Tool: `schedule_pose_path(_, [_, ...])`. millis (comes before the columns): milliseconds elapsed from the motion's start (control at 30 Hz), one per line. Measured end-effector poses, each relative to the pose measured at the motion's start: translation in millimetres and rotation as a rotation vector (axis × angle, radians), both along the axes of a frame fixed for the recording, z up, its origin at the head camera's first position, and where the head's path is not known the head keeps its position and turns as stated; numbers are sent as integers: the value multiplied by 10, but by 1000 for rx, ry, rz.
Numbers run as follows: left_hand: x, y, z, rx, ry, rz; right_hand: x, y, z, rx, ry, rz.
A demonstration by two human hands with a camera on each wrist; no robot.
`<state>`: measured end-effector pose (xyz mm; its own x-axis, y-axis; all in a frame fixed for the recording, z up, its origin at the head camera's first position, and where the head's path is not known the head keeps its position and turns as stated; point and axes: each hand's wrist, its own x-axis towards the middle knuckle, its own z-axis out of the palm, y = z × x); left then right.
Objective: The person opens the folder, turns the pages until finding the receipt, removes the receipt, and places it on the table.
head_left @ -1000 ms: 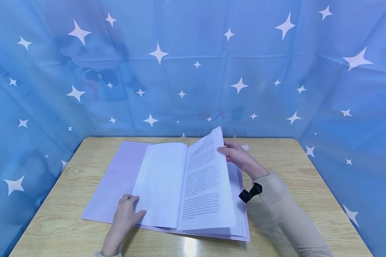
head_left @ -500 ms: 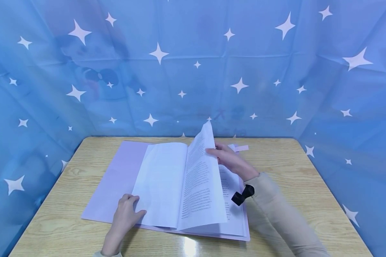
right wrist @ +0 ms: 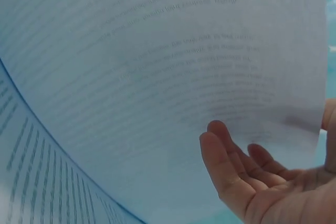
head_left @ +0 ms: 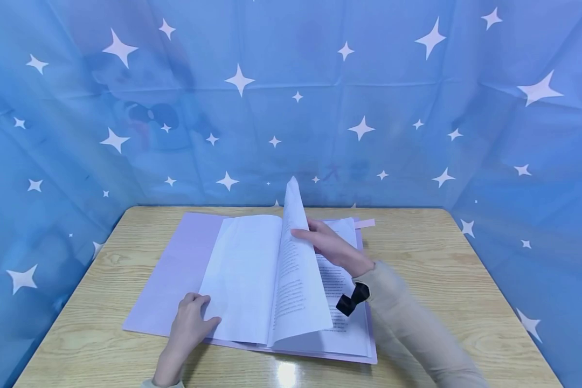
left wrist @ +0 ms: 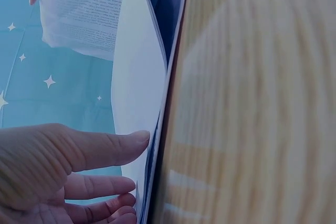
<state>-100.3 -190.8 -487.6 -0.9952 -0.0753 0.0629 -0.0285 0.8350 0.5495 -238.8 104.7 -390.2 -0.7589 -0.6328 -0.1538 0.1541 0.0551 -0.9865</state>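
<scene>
A lilac folder (head_left: 174, 269) lies spread on the table with white sheets inside. My left hand (head_left: 190, 320) rests at the lower left, thumb and fingers on the blank left sheet (head_left: 242, 275) near its edge. In the left wrist view that thumb (left wrist: 118, 148) lies against the white paper, fingers spread below it. My right hand (head_left: 327, 242) holds a raised printed page (head_left: 298, 285) by its right edge, thumb on the front and the other fingers behind. The page curves upright near the middle. Under it another printed sheet (head_left: 337, 285) shows on the right side.
The wooden table (head_left: 431, 258) spreads around the folder. A pink tab (head_left: 365, 223) sticks out at the folder's upper right. Behind the table hangs a blue curtain (head_left: 291, 113) with white stars. A black strap device (head_left: 353, 299) sits on my right wrist.
My right hand has moved left with the page, which now stands steeper and shows more of the printed sheet beneath. My left hand has stayed in place.
</scene>
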Motion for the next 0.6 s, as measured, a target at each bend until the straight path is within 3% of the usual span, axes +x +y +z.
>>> schedule_pose_path(400, [-4, 7, -14, -4, -12, 10, 72, -251, -5, 41, -37, -3])
schedule_pose_path(600, [-5, 10, -11, -5, -18, 10, 82, -328, -54, 67, -8, 23])
